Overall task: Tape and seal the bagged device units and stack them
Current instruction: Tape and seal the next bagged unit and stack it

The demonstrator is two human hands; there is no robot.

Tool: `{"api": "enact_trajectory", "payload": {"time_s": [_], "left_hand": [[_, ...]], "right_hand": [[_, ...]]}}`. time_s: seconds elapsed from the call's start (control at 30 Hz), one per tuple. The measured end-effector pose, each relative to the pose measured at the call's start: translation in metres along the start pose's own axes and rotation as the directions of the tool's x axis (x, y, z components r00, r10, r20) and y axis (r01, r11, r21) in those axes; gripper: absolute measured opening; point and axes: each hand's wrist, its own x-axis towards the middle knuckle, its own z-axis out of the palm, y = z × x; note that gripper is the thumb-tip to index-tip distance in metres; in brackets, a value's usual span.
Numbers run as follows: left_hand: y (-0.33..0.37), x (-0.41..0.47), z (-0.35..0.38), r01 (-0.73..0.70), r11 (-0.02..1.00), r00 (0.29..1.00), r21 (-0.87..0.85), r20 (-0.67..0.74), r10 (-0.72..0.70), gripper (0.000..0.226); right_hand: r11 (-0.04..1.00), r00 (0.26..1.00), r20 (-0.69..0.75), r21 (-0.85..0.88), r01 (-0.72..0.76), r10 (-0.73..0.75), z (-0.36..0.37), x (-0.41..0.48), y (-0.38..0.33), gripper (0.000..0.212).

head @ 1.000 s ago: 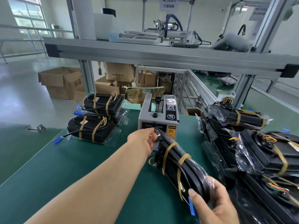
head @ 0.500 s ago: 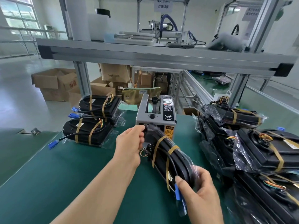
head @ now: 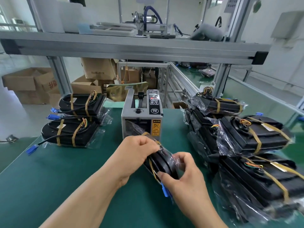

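Both hands clamp one bagged unit (head: pixel 162 163) at six o'clock; left hand (head: pixel 136 153) folds plastic, right hand (head: pixel 184 175) steadies it, likely for taping; tape dispenser (head: pixel 142 116) at twelve.

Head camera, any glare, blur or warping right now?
Head view: the wide-angle lens splays the frame posts; soft daylight, no hard shadows; the plastic on the held unit and the right-hand pile catches pale glare; fine print on the tape dispenser is soft.
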Motion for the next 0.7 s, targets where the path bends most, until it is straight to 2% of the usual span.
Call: {"api": "enact_trajectory", "payload": {"time_s": [0.23,0.6,0.7], "left_hand": [[-0.008,-0.001,0.008,0.000,0.997,0.997,0.071,-0.078,0.006,0.015],[-0.011,-0.011,0.027,0.009,0.988,0.972,0.153,-0.232,0.027,0.017],[-0.015,-0.012,0.029,0.018,0.982,0.963,0.188,-0.267,0.034,0.006]], "right_hand": [[1.000,1.000,0.020,0.006,0.013,-0.013,0.000,-0.003,0.001,0.036],[1.000,1.000,-0.001,-0.007,0.006,-0.006,0.001,-0.001,0.002,0.038],[1.000,1.000,-0.002,-0.004,0.005,-0.005,0.001,-0.001,0.003,0.040]]}}
